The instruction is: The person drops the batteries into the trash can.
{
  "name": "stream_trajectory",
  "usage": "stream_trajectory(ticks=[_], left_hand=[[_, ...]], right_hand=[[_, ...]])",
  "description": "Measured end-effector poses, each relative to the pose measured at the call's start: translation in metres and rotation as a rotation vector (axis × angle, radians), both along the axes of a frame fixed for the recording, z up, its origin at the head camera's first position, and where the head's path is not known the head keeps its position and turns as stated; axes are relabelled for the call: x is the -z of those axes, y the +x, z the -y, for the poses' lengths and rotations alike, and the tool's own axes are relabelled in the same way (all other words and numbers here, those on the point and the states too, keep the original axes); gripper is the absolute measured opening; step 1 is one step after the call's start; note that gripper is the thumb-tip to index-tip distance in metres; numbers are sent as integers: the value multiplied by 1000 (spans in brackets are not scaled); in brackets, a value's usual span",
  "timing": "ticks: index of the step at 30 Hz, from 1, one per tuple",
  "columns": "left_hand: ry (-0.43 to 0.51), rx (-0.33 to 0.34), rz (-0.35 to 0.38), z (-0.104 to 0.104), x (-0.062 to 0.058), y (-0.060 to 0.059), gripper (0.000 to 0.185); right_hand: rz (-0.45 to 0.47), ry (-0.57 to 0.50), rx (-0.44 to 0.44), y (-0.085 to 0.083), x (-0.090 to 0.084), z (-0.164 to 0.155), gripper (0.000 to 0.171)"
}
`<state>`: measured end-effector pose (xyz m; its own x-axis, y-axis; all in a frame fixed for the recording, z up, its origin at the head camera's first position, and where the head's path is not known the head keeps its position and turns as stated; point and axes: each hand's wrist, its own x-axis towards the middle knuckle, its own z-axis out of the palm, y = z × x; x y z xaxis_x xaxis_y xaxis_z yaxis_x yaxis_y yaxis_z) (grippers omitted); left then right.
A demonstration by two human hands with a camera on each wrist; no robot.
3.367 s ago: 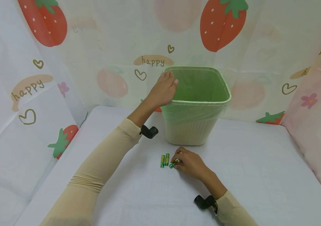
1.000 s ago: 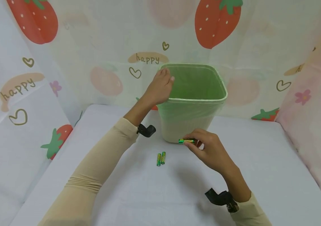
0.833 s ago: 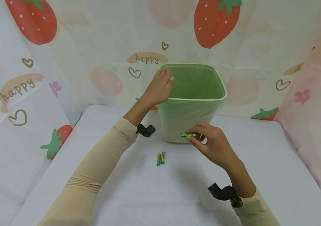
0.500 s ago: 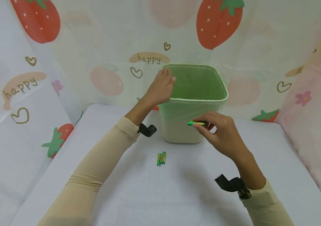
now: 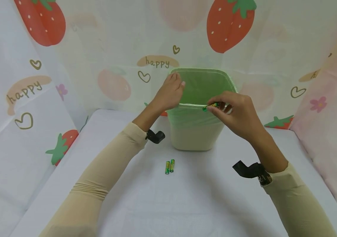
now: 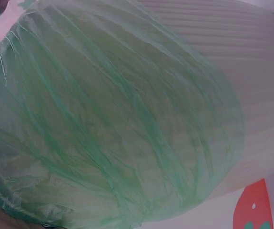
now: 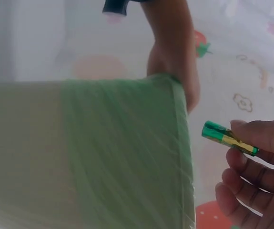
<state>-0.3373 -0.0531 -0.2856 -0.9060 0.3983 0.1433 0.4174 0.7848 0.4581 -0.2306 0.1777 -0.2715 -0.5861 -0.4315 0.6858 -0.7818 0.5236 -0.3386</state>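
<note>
A cream trash can (image 5: 195, 138), lined with a thin green plastic bag (image 6: 127, 109), stands upright at the back of the table. My left hand (image 5: 169, 93) grips its left rim, fingers over the edge. Between thumb and fingertips my right hand (image 5: 239, 113) pinches a green and gold battery (image 7: 228, 138). It is at the height of the can's front rim, overlapping it in the head view; the right wrist view has the battery just above the opening. Side by side on the table lie two more green batteries, a left one (image 5: 167, 167) and a right one (image 5: 172, 166).
A white cloth covers the table (image 5: 156, 204). Behind the can hangs a strawberry-printed curtain (image 5: 121, 42), which continues along both sides. Each wrist carries a black camera mount, the left one (image 5: 155, 136) and the right one (image 5: 249, 169).
My right hand has picked a battery off the table and raised it up and rightward along the can's front to rim height. My left hand keeps its hold on the rim.
</note>
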Motion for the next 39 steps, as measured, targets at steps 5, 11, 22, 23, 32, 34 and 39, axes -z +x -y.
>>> stream_trajectory(ticks=[5, 11, 22, 23, 32, 34, 39], left_hand=[[5, 5, -10, 0, 0, 1, 60], [-1, 10, -12, 0, -2, 3, 60], [-5, 7, -9, 1, 0, 1, 61], [-1, 9, -7, 1, 0, 0, 61], [-2, 12, -9, -2, -1, 2, 60], [-10, 8, -9, -1, -1, 2, 60], [-16, -6, -3, -1, -1, 1, 60]], right_hand=[[-18, 43, 23, -13, -9, 2, 9], [-16, 68, 38, -27, -19, 4, 10], [102, 185, 120, -57, -20, 7, 12], [117, 195, 124, -60, -20, 7, 12], [217, 254, 175, -79, -15, 8, 14], [235, 260, 182, -81, -14, 8, 14], [256, 265, 184, -85, -13, 11, 15]])
